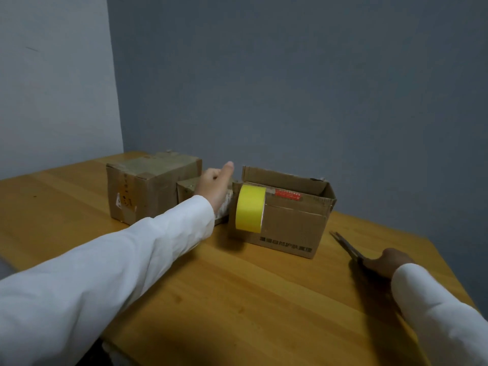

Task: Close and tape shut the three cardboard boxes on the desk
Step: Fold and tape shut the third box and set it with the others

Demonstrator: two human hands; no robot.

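Head view: wooden desk (pixel 211 286) set in a wall corner.
Boxes: 3. Big box (pixel 148 188) closed; small box (pixel 186 190) mostly hidden behind left hand; open box (pixel 287 220), flaps up.
Tape: 1 yellow roll (pixel 250 208), standing on edge, touching open box, just right of left hand.
Left hand (pixel 214 186): reaches to small box, fingers curled, thumb up; whether it grips, cannot tell.
Right hand (pixel 388 262): grasping scissors (pixel 348 247), blades pointing away.
Room: bare desk between both hands; right edge near right hand.

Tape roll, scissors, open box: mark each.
yellow tape roll (pixel 250 208), head view, outer yellow band.
scissors (pixel 348 246), head view, blades.
open box (pixel 293 228), head view, front wall.
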